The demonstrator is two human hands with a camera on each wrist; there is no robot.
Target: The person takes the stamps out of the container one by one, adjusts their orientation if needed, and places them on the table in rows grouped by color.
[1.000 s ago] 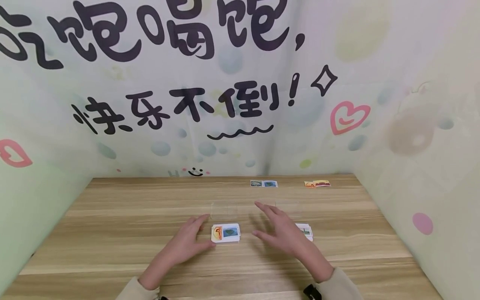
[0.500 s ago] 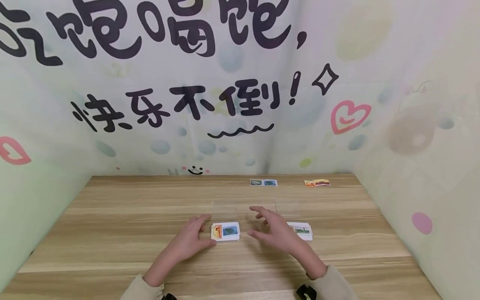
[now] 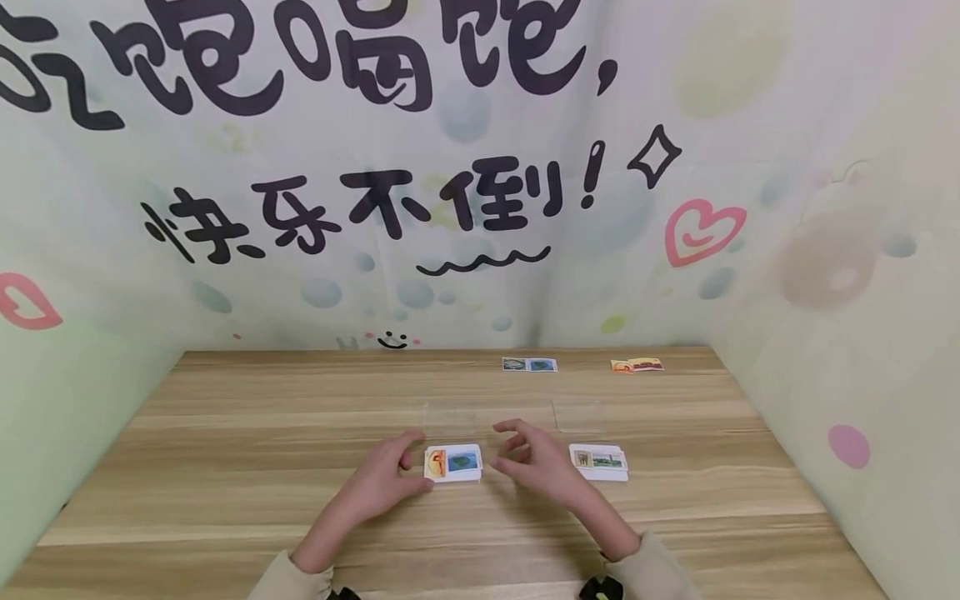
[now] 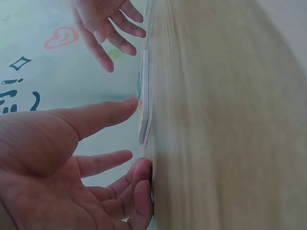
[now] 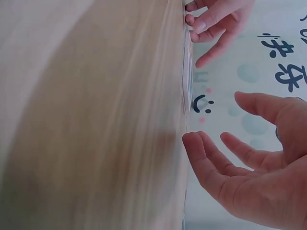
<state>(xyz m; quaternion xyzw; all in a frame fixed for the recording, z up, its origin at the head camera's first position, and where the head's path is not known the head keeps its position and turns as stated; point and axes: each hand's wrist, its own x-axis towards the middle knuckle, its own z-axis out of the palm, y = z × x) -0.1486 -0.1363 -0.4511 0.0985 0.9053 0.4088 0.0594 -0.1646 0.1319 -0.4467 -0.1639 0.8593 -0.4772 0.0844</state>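
A stack of white picture cards, printed with orange and blue images, lies at the middle of the wooden table. My left hand is at its left side, thumb tip right at the near corner. In the left wrist view the loosely bent fingers rest low by the table beside the stack. To the right of the stack hovers my right hand, thumb and fingers apart with nothing between them. A second card stack lies beyond that hand on the right.
Behind the stacks lie two clear plastic pieces, hard to make out. Near the back edge are a blue pair of cards and an orange and red pair. A printed cloth wall stands behind the table.
My right hand has moved left and slightly inward toward the middle stack, its fingers bending more, uncovering the right stack. The left hand has stayed almost still.
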